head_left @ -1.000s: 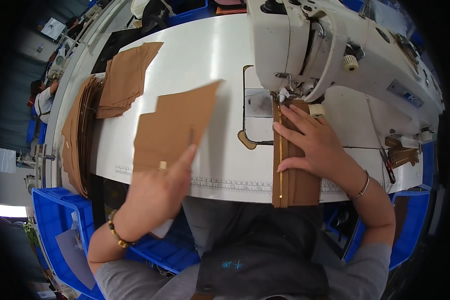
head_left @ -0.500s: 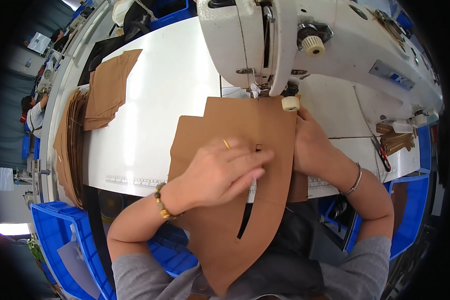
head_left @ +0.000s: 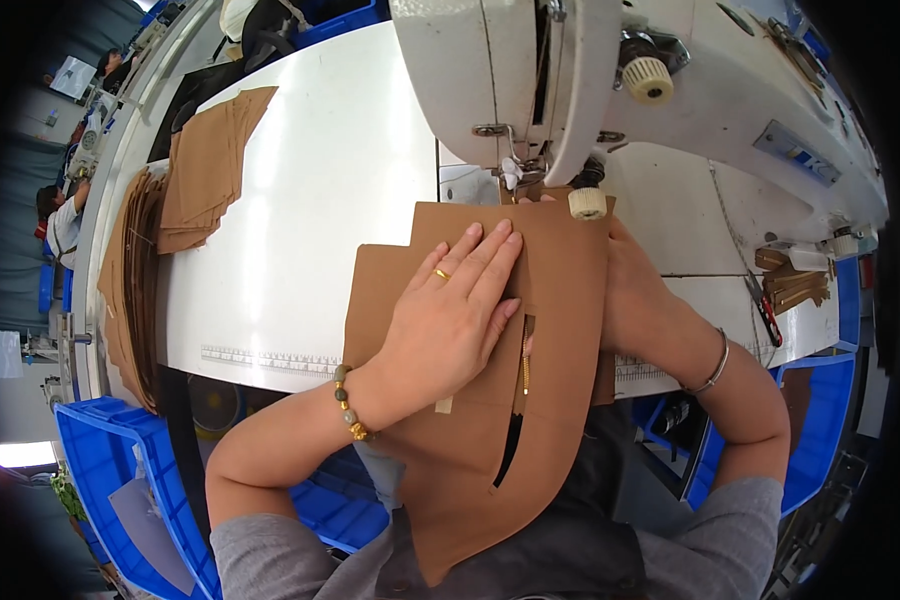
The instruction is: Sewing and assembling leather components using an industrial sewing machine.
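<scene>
My left hand (head_left: 455,315) lies open, fingers flat, on a large brown cut piece (head_left: 555,440) with a stepped top edge and a long slot. The piece hangs over the table's front edge and its top lies at the needle area of the white sewing machine (head_left: 450,70). Through the slot a gold-toothed zipper (head_left: 526,365) shows. My right hand (head_left: 640,300) reaches under the piece's right side, where most of its fingers are hidden, so I cannot tell what it grips.
Stacks of brown pieces (head_left: 200,170) lie on the table's (head_left: 290,200) left. Red-handled scissors (head_left: 768,320) and brown strips (head_left: 800,285) are at the right. Blue bins (head_left: 110,470) stand below both sides. Co-workers (head_left: 60,220) sit at machines far left.
The brown piece has swung rightward over the zipper strip. My left hand has moved up and flattened onto it. My right hand has become mostly covered by the piece.
</scene>
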The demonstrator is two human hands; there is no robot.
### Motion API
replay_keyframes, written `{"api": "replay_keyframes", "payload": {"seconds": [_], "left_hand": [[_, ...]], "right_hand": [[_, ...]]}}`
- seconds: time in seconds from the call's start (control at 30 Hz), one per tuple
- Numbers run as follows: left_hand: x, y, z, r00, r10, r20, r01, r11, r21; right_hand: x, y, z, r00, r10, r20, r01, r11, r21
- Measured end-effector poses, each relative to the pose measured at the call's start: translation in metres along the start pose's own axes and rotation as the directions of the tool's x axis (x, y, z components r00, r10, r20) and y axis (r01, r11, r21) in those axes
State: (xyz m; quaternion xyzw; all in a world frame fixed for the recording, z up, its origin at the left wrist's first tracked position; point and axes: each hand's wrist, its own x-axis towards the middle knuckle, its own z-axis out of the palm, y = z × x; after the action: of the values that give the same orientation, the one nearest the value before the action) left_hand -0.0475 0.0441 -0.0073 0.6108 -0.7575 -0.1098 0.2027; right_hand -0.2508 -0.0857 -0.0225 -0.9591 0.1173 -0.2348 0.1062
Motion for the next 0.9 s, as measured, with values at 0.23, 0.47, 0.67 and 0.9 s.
{"api": "replay_keyframes", "payload": {"seconds": [0.23, 0.47, 0.67, 0.9], "left_hand": [[0.010, -0.013, 0.001, 0.999, 0.037, -0.018, -0.034, 0.993, 0.114], [0.016, -0.016, 0.002, 1.000, 0.021, -0.002, -0.021, 0.990, 0.142], [0.028, -0.029, 0.001, 0.999, 0.009, -0.052, 0.001, 0.982, 0.191], [0.064, -0.054, 0.001, 0.995, 0.025, -0.101, -0.006, 0.983, 0.183]], "right_hand": [[-0.003, 0.005, 0.000, 0.999, -0.043, 0.023, 0.042, 0.999, 0.016], [-0.001, 0.001, -0.002, 1.000, -0.021, -0.001, 0.021, 1.000, 0.000], [-0.002, -0.003, -0.008, 0.987, 0.031, 0.155, -0.035, 0.999, 0.025], [0.001, -0.004, -0.009, 0.985, 0.054, 0.165, -0.051, 0.999, -0.018]]}}
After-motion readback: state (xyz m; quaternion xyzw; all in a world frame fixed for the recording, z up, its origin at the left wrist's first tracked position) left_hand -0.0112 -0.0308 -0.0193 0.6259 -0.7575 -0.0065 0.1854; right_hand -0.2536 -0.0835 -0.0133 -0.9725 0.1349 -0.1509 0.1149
